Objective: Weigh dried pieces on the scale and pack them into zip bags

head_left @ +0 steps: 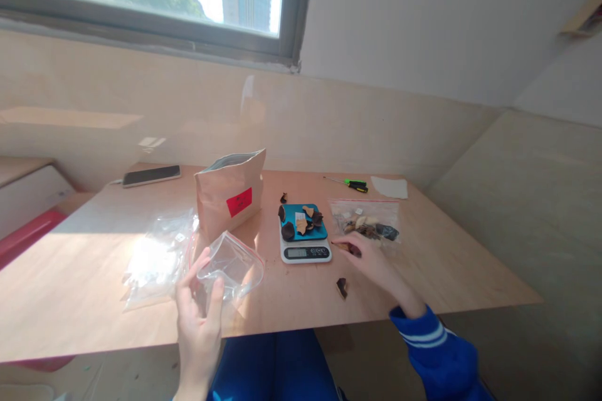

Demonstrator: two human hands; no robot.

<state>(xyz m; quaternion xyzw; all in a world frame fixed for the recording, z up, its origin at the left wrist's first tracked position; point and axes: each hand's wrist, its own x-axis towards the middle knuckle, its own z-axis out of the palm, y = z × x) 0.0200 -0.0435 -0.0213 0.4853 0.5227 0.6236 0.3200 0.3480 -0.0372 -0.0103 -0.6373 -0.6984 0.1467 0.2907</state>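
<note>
My left hand grips a clear zip bag whose mouth is spread apart. In my right hand are brown dried pieces, pinched just right of a digital scale. On the scale's blue plate lie several dark and tan dried pieces. One loose piece rests on the table in front of the scale, another behind it. A filled zip bag with mixed dried bits lies beyond my right hand. An upright brown paper pouch with a red label stands left of the scale.
Flat clear bags are piled at the left of the wooden table. A phone lies at the back left. Green-and-black handled tools and a white paper lie at the back right, near the wall.
</note>
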